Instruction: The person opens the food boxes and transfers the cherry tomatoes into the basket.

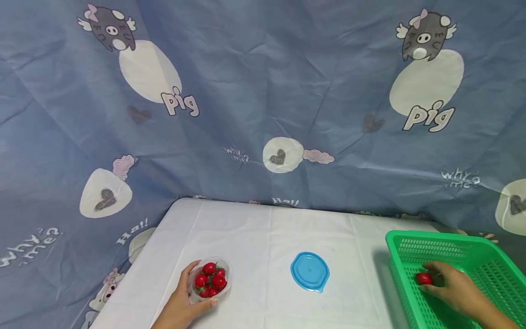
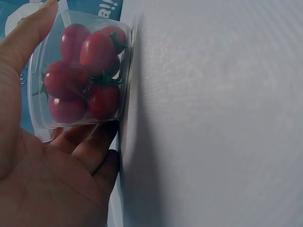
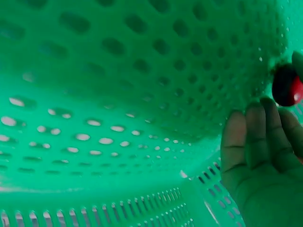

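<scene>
Left hand (image 1: 183,297): clear tub (image 1: 229,273) of tomatoes (image 1: 219,281) is gripped
Right hand (image 1: 455,289): single tomato (image 1: 423,278) is pinched in green basket (image 1: 444,236)
Blue lid (image 1: 310,271): laid between

On the bench (image 1: 263,256), left to right: tub (image 1: 229,278) with cherry tomatoes (image 1: 219,281) inside, lid (image 1: 310,271) midway, basket (image 1: 400,276) with a single tomato (image 1: 423,278) inside near its left wall. Behind, fabric backdrop (image 1: 246,105).

a blue pig-print cloth (image 1: 255,100) hangs behind the white-covered table (image 1: 263,256).
</scene>
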`<state>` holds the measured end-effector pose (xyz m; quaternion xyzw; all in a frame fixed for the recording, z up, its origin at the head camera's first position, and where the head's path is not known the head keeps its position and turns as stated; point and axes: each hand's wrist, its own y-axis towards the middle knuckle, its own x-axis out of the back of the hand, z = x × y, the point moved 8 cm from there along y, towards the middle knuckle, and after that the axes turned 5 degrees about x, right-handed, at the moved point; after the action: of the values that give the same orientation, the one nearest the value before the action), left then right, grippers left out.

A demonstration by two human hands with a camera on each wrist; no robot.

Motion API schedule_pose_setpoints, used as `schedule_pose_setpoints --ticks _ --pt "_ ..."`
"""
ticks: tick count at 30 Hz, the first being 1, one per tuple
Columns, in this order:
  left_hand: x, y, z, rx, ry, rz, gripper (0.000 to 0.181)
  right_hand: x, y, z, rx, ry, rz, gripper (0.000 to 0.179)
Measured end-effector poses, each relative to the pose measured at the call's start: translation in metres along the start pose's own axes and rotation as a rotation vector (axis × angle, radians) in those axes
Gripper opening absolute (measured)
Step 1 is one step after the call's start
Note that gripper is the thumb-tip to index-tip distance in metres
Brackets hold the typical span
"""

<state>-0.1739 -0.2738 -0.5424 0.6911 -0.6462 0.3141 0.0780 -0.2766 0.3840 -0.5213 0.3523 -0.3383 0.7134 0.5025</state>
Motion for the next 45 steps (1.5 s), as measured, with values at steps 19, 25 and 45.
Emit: schedule_pose_setpoints --ticks 19,25,45 --pt "0.0 -0.003 -0.002 -0.048 -0.043 -0.024 0.109 0.053 -0.002 0.068 0.127 -0.122 -0.252 0.064" --pt "0.0 -0.004 -0.001 -0.037 -0.031 -0.02 0.11 0.064 0.005 0.125 0.281 -0.071 -0.302 0.049" --pt "0.0 -0.004 0.0 -0.056 -0.045 -0.021 0.11 -0.056 0.067 0.34 0.708 0.019 0.199 0.046"
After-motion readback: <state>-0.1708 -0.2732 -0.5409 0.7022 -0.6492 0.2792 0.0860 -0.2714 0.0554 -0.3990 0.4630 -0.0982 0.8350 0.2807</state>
